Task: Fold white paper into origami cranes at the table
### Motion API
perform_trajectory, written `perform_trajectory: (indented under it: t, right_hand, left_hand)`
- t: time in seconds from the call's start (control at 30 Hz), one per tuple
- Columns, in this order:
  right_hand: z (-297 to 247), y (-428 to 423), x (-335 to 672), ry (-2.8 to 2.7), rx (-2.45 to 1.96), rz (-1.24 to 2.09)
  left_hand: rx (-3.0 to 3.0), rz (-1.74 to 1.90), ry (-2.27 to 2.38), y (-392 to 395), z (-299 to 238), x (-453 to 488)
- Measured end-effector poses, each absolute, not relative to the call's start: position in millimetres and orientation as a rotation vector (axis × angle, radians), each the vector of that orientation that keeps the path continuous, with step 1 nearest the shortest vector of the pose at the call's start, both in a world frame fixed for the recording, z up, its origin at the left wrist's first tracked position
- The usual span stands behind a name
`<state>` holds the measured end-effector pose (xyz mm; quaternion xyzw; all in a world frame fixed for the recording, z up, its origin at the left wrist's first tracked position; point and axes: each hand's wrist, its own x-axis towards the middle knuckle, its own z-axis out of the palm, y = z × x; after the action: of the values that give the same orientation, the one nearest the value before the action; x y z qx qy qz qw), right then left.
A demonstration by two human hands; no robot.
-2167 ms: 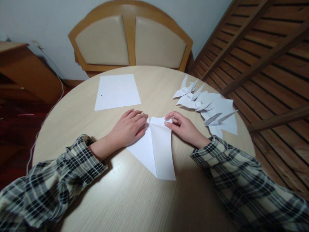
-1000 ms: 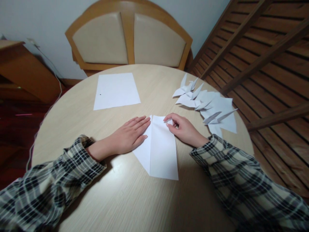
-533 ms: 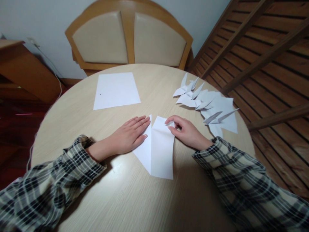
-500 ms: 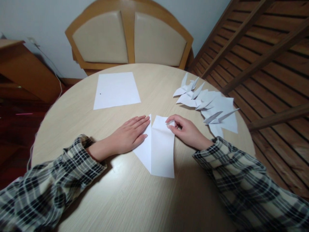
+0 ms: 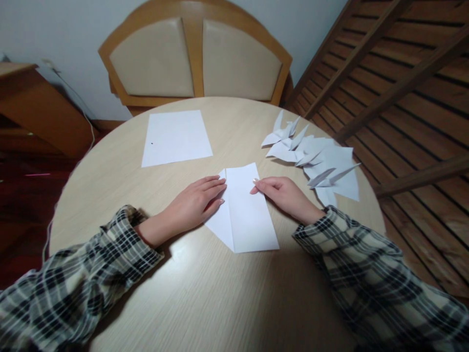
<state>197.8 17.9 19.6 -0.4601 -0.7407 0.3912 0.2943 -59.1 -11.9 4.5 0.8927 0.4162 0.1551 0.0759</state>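
Observation:
A partly folded white sheet of paper [image 5: 244,210] lies flat in the middle of the round wooden table [image 5: 205,298]. My left hand [image 5: 192,203] rests flat on the sheet's left flap, fingers stretched out. My right hand [image 5: 280,193] lies at the sheet's right edge, its fingers held together and a fingertip pressing the paper near the top right. Both arms wear checked sleeves.
A flat blank sheet [image 5: 176,137] lies at the far left of the table. A heap of folded paper cranes and paper scraps [image 5: 315,161] sits at the right edge. A padded wooden chair [image 5: 196,58] stands behind the table, slatted wood panels [image 5: 403,73] at the right.
My right hand has let go of the pinched top right corner, and the sheet's right part now lies flat and has slid farther from me. My left hand stayed on the left flap.

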Motion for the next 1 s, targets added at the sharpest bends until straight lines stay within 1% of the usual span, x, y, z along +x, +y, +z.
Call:
perform_trajectory:
  t: [0.1, 0.23, 0.67, 1.0]
  right_hand:
    - [17, 18, 197, -2.027, -1.214, 1.033]
    - [12, 17, 196, -2.032, -1.267, 0.919]
    - [4, 17, 198, -2.134, -1.253, 0.815]
    - [5, 18, 197, -2.074, -1.265, 0.752]
  left_hand:
    - [2.650, 0.487, 1.245, -11, 4, -60]
    - [2.613, 0.487, 1.235, -10, 6, -60]
    - [2.718, 0.288, 1.200, -14, 7, -61]
    - [2.740, 0.218, 1.187, -14, 7, -59]
